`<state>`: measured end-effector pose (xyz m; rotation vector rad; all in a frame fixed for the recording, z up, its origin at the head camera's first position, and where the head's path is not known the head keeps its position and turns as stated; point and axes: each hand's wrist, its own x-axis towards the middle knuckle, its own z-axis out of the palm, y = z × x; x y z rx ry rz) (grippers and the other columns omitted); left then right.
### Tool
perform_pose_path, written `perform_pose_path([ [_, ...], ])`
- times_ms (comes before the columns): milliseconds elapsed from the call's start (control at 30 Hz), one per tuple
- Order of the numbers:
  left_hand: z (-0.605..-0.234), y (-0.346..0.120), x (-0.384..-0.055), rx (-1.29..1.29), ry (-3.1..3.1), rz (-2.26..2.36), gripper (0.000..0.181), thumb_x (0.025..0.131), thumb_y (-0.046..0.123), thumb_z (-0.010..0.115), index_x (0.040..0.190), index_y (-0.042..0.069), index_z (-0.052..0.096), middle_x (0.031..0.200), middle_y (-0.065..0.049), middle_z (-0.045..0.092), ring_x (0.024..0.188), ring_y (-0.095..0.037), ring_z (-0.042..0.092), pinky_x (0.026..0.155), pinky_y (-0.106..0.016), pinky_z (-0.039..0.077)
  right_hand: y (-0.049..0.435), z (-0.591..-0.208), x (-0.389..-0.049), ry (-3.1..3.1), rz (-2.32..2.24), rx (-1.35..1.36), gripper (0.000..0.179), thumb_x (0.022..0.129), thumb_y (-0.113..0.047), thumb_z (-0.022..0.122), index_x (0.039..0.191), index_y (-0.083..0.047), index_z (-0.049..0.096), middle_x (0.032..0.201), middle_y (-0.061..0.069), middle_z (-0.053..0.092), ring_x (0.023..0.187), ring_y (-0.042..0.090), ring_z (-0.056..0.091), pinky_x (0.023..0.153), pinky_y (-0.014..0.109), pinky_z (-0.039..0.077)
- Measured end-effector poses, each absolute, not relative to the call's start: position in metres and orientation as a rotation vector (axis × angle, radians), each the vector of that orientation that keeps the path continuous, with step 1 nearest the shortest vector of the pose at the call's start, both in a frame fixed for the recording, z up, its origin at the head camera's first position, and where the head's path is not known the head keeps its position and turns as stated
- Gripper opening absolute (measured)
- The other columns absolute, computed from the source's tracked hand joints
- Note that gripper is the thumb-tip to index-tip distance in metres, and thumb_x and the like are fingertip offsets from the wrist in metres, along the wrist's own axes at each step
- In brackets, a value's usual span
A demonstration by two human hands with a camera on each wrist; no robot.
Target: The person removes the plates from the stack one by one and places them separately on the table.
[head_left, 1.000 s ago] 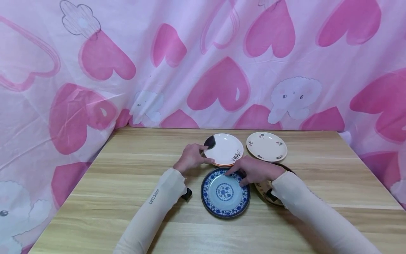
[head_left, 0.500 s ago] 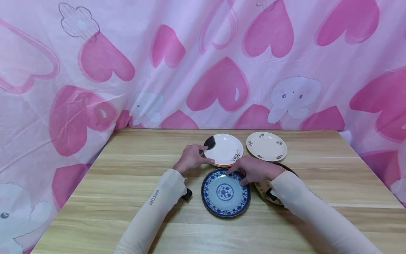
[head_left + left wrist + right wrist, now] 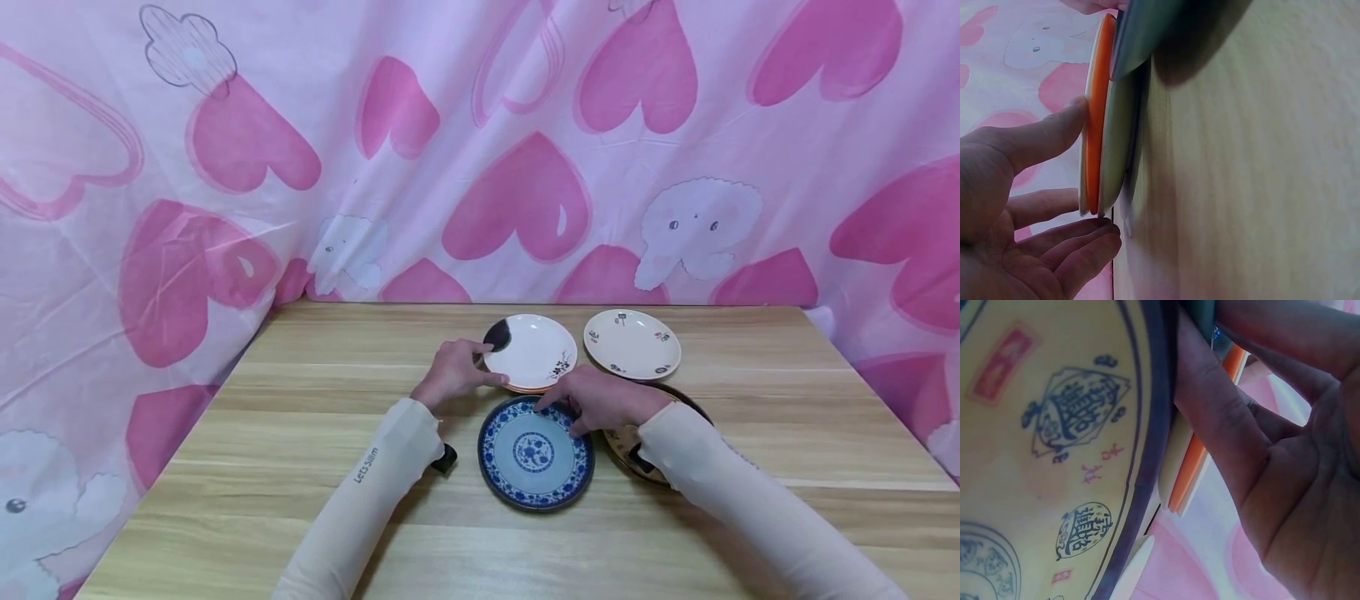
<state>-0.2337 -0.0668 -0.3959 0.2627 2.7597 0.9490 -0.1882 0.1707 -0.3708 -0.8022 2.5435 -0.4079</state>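
A white plate (image 3: 536,350) with a black patch and a floral sprig tops a small stack; an orange rim (image 3: 1094,144) shows below it in the left wrist view. My left hand (image 3: 453,371) has thumb and index finger against the stack's left edge, its other fingers loosely bent below. In front of the stack is a blue-and-white patterned plate (image 3: 534,454). My right hand (image 3: 600,398) reaches over that plate's upper right rim, index finger and thumb extended onto it. Partly hidden beneath the right hand and sleeve is a brown-rimmed plate (image 3: 1079,481) with printed lettering.
A cream plate (image 3: 632,346) with small motifs lies at the back right, beside the white plate. All the plates are grouped at the middle of the wooden table (image 3: 322,367). A pink heart-patterned curtain (image 3: 517,200) hangs behind the table and along its sides.
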Motion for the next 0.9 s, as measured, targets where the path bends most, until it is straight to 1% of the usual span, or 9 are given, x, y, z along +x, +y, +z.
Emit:
perform_pose_path([
  [333, -0.3951, -0.0673, -0.2325, 0.266, 2.757, 0.952, 0.071, 0.08, 0.039, 0.084, 0.141, 0.013, 0.058, 0.153, -0.011, 0.051, 0.146, -0.03, 0.043, 0.12, -0.046, 0.038, 0.1699, -0.3731, -0.1891, 2.54, -0.395, -0.82, 0.054, 0.077, -0.009, 0.086, 0.127, -0.025, 0.071, 0.12, -0.004, 0.071, 0.089, 0.012, 0.058, 0.083, 0.028, 0.057],
  [533, -0.3937, -0.0677, -0.2327, 0.26, 2.753, 0.959, 0.071, 0.08, 0.039, 0.084, 0.141, 0.013, 0.057, 0.153, -0.01, 0.051, 0.146, -0.03, 0.042, 0.121, -0.046, 0.037, 0.1709, -0.3728, -0.1886, 2.546, -0.389, -0.844, 0.054, 0.078, -0.008, 0.085, 0.127, -0.026, 0.071, 0.118, -0.005, 0.071, 0.091, 0.011, 0.057, 0.082, 0.027, 0.055],
  [700, -0.3926, -0.0683, -0.2332, 0.252, 2.751, 0.952, 0.07, 0.08, 0.039, 0.084, 0.141, 0.014, 0.058, 0.155, -0.01, 0.049, 0.147, -0.03, 0.042, 0.121, -0.046, 0.038, 0.172, -0.373, -0.1893, 2.545, -0.384, -0.892, 0.054, 0.079, -0.009, 0.085, 0.128, -0.026, 0.07, 0.119, -0.004, 0.071, 0.091, 0.01, 0.057, 0.081, 0.025, 0.055],
  [900, -0.3932, -0.0676, -0.2329, 0.258, 2.748, 0.951, 0.071, 0.08, 0.039, 0.084, 0.141, 0.014, 0.057, 0.155, -0.011, 0.048, 0.146, -0.03, 0.042, 0.12, -0.046, 0.038, 0.1721, -0.3732, -0.1891, 2.538, -0.411, -0.884, 0.055, 0.078, -0.008, 0.085, 0.127, -0.025, 0.07, 0.114, -0.004, 0.071, 0.088, 0.011, 0.057, 0.076, 0.023, 0.052],
])
